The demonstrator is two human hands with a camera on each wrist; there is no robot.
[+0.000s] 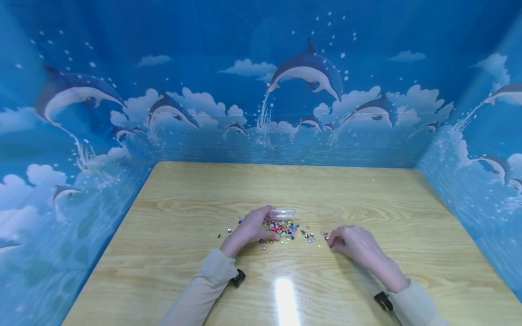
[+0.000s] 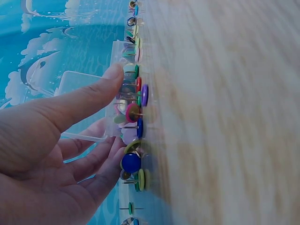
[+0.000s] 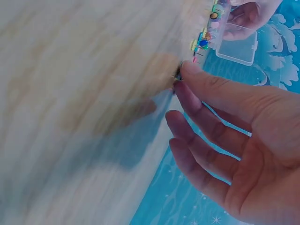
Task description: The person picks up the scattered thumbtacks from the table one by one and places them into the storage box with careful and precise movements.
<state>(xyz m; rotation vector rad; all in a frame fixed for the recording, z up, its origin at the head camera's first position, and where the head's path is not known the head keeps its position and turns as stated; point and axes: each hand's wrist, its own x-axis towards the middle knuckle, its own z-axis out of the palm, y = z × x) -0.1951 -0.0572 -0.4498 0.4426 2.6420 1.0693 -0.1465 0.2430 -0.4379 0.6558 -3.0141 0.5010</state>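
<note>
A small clear plastic box (image 1: 288,234) full of colourful thumbtacks (image 1: 281,226) stands mid-table, its hinged lid (image 1: 283,213) up at the back. My left hand (image 1: 256,225) holds the box from its left side, with the thumb (image 2: 101,91) against the near wall and the other fingers behind. Loose tacks lie around the box, among them a blue tack (image 2: 131,162). To the right, my right hand (image 1: 352,242) is low over the tabletop. Its thumb and forefinger pinch a dark thumbtack (image 3: 178,72), mostly covered by the fingertips; the other fingers (image 3: 187,164) are loosely bent.
Scattered tacks (image 1: 310,237) lie between the box and my right hand, and a lone dark tack (image 1: 219,236) lies left of my left hand. The wooden table (image 1: 195,185) meets a dolphin-printed curtain (image 1: 228,104) at the back and sides.
</note>
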